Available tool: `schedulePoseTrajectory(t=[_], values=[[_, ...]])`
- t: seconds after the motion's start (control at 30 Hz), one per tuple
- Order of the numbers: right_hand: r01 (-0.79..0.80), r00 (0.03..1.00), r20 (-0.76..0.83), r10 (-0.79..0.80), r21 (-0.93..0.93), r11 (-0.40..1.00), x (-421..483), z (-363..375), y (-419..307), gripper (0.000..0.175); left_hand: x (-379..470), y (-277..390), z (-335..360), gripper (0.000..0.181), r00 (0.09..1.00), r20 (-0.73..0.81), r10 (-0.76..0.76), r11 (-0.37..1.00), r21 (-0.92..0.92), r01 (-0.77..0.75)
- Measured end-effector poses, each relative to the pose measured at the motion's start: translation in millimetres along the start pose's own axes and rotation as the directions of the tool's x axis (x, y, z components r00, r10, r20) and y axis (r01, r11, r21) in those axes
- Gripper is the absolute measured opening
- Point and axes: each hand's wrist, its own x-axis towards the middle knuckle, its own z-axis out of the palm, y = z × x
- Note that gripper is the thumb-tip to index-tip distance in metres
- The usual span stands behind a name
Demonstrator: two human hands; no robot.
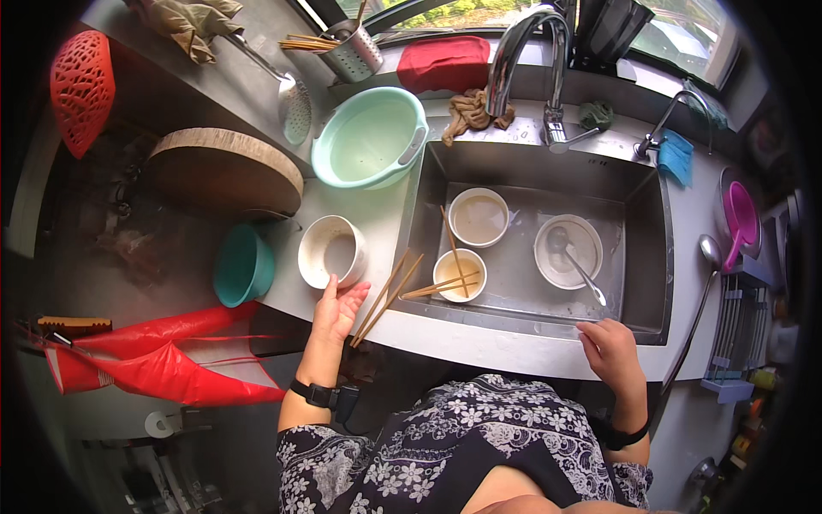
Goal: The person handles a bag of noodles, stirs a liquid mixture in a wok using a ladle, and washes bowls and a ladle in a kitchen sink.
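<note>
My left hand (341,307) is palm up at the near rim of a white bowl (323,252) on the counter left of the sink; its fingers are apart, and whether they touch the bowl is unclear. Two wooden chopsticks (385,302) lie beside it. My right hand (607,350), fingers curled, hangs over the sink's near edge, holding nothing visible. In the steel sink (514,315) are a bowl of cloudy liquid (478,217), a smaller bowl (467,265) with chopsticks (449,284) across it, and a bowl (555,277) with a metal spoon (581,273).
A mint basin (369,144) of water stands at the sink's back left, beside a chrome faucet (557,70). Left are a teal bowl (244,266), a round wooden board (225,170) and a red bag (186,372). A long ladle (697,308) and dish rack (738,334) are right.
</note>
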Motion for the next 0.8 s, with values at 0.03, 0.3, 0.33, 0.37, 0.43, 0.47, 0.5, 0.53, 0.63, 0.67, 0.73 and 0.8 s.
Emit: schedulePoseTrajectory(t=[0.03, 0.3, 0.33, 0.37, 0.43, 0.47, 0.5, 0.53, 0.63, 0.67, 0.73, 0.8], values=[[0.005, 1.0, 0.01, -0.005, 0.006, 1.0, 1, 0, -3, 0.013, 4, 4, -7, 0.048, 0.997, -0.023, -0.068, 0.994, -0.085, 0.065], [-0.068, 0.996, -0.048, 0.068, 0.001, 0.998, -22, -2, 3, 0.013, 24, 19, 4, 0.041, 0.999, 0.009, 0.036, 0.982, 0.187, -0.037], [-0.071, 0.996, -0.058, 0.07, -0.008, 0.997, -27, -3, 4, 0.014, 21, 22, 17, 0.04, 0.999, 0.046, 0.021, 0.936, 0.351, -0.036], [-0.089, 0.994, -0.065, 0.089, -0.009, 0.996, -32, -4, 5, 0.014, 18, 27, 34, 0.039, 0.997, 0.082, 0.0, 0.862, 0.505, -0.042], [-0.132, 0.99, -0.052, 0.131, -0.02, 0.991, -41, -7, 9, 0.014, 9, 28, 79, 0.035, 0.978, 0.169, -0.121, 0.789, 0.615, -0.009], [-0.142, 0.988, -0.057, 0.14, -0.017, 0.99, -44, -8, 10, 0.014, 10, 22, 103, 0.033, 0.963, 0.211, -0.169, 0.727, 0.686, -0.023], [-0.149, 0.987, -0.066, 0.147, -0.017, 0.989, -47, -9, 11, 0.014, 18, 11, 120, 0.031, 0.938, 0.26, -0.231, 0.659, 0.751, -0.046], [-0.151, 0.986, -0.075, 0.15, -0.013, 0.988, -50, -9, 12, 0.014, 27, 5, 137, 0.029, 0.894, 0.281, -0.35, 0.503, 0.861, -0.073], [-0.146, 0.979, -0.141, 0.149, 0.034, 0.989, -56, -10, 14, 0.014, 36, -45, 195, 0.028, 0.818, 0.249, -0.518, 0.409, 0.912, -0.019], [-0.151, 0.977, -0.147, 0.155, 0.034, 0.988, -60, -12, 15, 0.014, 49, -63, 200, 0.03, 0.791, 0.249, -0.558, 0.343, 0.938, -0.054], [-0.157, 0.976, -0.151, 0.16, 0.031, 0.987, -65, -14, 16, 0.014, 82, -98, 194, 0.033, 0.791, 0.235, -0.565, 0.211, 0.968, -0.137], [-0.215, 0.966, -0.142, 0.215, 0.015, 0.976, -73, -20, 17, 0.013, 85, -122, 213, 0.033, 0.834, 0.095, -0.544, -0.055, 0.987, -0.149]])
